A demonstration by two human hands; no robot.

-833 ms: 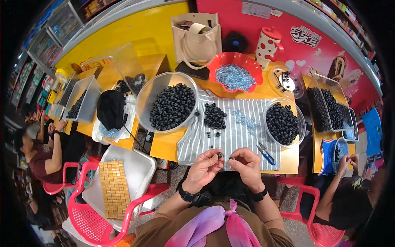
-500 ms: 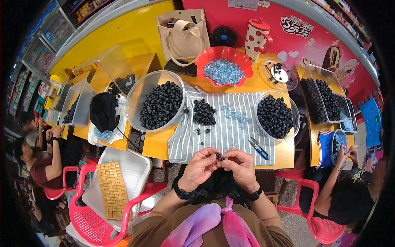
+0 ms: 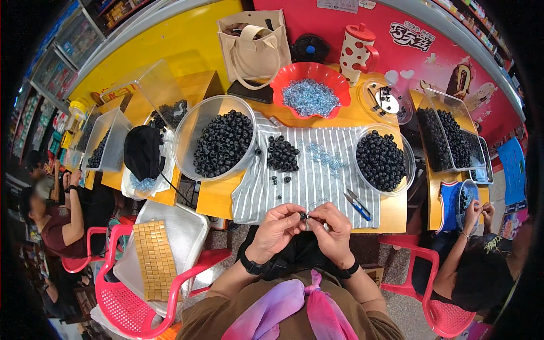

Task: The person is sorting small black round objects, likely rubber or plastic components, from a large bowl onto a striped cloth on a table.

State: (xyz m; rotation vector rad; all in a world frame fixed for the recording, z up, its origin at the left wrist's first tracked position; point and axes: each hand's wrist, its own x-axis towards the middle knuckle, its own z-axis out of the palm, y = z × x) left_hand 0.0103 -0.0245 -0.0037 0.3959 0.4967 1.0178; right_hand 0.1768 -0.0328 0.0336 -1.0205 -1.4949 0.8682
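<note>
My left hand (image 3: 276,231) pinches a small black bead (image 3: 303,216) between thumb and fingers, just off the front edge of the table. Meeting it there, my right hand (image 3: 330,231) has its fingertips pressed together at the same bead; whether it grips a second small piece is too fine to see. A striped grey cloth (image 3: 334,136) lies in front of both hands. On it rest a pile of black beads (image 3: 282,154), a scatter of clear bluish beads (image 3: 327,158), and thread snips (image 3: 358,205) with blue handles near my right hand.
Round clear tubs of black beads stand left (image 3: 182,139) and right (image 3: 409,170) of the cloth. Behind it are a red scalloped bowl (image 3: 276,85) of bluish beads, a beige bag (image 3: 249,56) and a polka-dot cup (image 3: 356,51). Pink chairs (image 3: 127,306) flank me; other people work at both sides.
My hands stay in nearly the same spot. The black bead has turned and shifted slightly right between my fingertips, and my right fingers have closed in on it.
</note>
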